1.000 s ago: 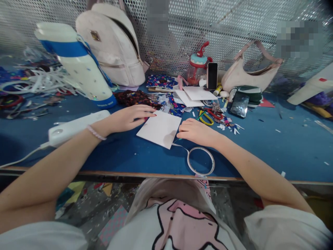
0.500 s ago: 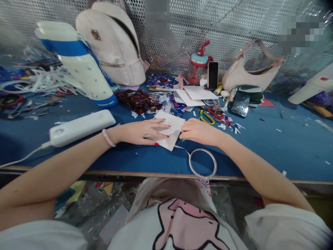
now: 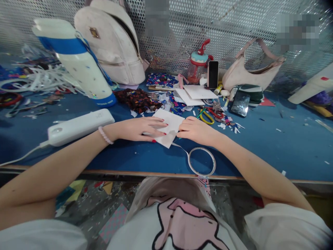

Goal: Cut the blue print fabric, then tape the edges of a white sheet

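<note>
My left hand [image 3: 145, 129] lies palm down with its fingers spread, pressing on a small white sheet of paper or card [image 3: 168, 121] on the table. At the sheet's right edge, my right hand [image 3: 195, 130] has its fingers curled together. What they pinch is hidden, though a bit of teal shows just below the fingertips. From the sheet's lower corner, a thin white strip [image 3: 181, 147] runs to a narrow roll of tape [image 3: 190, 163] at the table's front edge. Yellow-handled scissors [image 3: 207, 118] lie just behind my right hand.
A white power strip [image 3: 80, 127] lies left of my left hand, with a large bottle [image 3: 78, 66] behind it. Fabric scraps [image 3: 137, 100], white cards [image 3: 200, 92] and a phone [image 3: 239, 104] lie farther back. A backpack [image 3: 114, 45] and a handbag [image 3: 249, 74] stand against the mesh.
My right hand's fingertips have shifted slightly left along the sheet's edge. My left hand still presses on the sheet, and the whole view has moved a little.
</note>
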`<state>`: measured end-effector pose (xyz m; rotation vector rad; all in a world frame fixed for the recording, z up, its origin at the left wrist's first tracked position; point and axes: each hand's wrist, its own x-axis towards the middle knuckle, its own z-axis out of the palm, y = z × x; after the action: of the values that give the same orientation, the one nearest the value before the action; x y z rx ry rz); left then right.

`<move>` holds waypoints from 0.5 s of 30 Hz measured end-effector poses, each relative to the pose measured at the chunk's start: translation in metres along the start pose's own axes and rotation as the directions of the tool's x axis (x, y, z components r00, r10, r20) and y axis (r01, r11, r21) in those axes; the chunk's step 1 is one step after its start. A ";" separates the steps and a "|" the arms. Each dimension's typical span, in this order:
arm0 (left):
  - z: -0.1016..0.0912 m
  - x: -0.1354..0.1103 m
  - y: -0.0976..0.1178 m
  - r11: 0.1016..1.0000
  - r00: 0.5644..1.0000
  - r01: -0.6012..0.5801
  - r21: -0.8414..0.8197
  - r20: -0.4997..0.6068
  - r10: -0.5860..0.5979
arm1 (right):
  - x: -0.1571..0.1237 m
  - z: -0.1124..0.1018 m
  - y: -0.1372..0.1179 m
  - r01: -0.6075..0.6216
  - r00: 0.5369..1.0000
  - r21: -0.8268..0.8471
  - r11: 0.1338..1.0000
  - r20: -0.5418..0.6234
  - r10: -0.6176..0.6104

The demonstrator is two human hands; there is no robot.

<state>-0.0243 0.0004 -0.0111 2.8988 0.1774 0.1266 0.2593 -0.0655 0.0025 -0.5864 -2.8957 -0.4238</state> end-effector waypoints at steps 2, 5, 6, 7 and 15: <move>0.000 0.000 0.000 1.000 1.000 0.007 -0.005 -0.001 -0.007 | 0.000 0.001 0.000 0.007 1.000 -0.018 1.000 -0.016 -0.008; -0.001 0.000 0.000 0.999 1.000 0.028 -0.027 0.008 -0.027 | 0.001 0.002 0.000 0.017 0.999 -0.034 0.999 -0.029 -0.018; -0.001 -0.001 0.000 0.999 1.000 0.028 -0.040 0.012 -0.027 | 0.001 0.002 0.000 0.020 0.999 -0.038 0.999 -0.030 -0.022; -0.001 -0.001 -0.001 0.998 1.000 0.027 -0.053 0.017 -0.026 | 0.001 0.002 0.000 0.024 0.999 -0.039 0.999 -0.029 -0.025; 0.001 -0.001 -0.003 0.993 1.000 0.021 -0.114 0.008 -0.021 | 0.003 0.003 0.000 0.010 1.000 -0.043 0.999 -0.009 -0.010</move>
<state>-0.0252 0.0034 -0.0129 2.7823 0.1929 0.1192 0.2565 -0.0637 0.0002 -0.5755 -2.8884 -0.4905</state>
